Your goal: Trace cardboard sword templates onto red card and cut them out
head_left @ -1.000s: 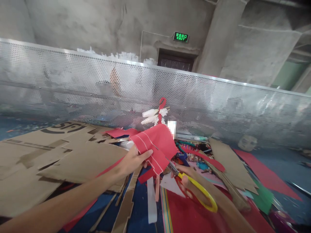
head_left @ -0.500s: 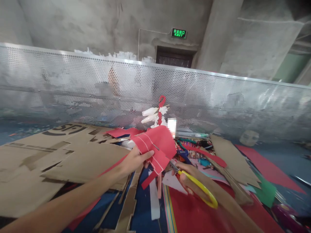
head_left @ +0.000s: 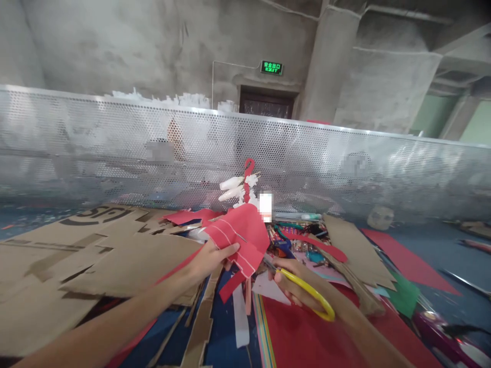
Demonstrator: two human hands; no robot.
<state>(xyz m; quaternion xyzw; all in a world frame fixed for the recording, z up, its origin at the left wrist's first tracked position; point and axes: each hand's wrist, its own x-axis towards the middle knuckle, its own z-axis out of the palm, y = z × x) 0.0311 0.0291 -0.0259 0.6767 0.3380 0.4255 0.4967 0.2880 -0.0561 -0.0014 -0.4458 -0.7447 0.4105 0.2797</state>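
Note:
My left hand [head_left: 215, 255] is closed on a piece of red paper [head_left: 251, 230], its thumb pressed on top. White lines run across the paper, and a dark slit shows near its middle. My right hand [head_left: 293, 278] is wrapped around yellow-handled scissors [head_left: 307, 290]. Their metal blades point up and left, at the paper's lower right edge; whether they touch it I cannot tell. Just beyond the paper stand white flower-like shapes [head_left: 232, 188] with a looped red strip [head_left: 248, 171].
Cut cardboard sheets [head_left: 126, 260] cover the left side. Red sheets [head_left: 307, 337] lie in front, beside a white strip [head_left: 241, 317]. More cardboard [head_left: 356, 250] and green paper [head_left: 401, 294] are on the right. A perforated metal panel [head_left: 307, 163] runs along the back.
The view has tilted up and turned slightly right. Both hands keep their hold on the red paper and the scissors, with the blades still beside the paper's edge.

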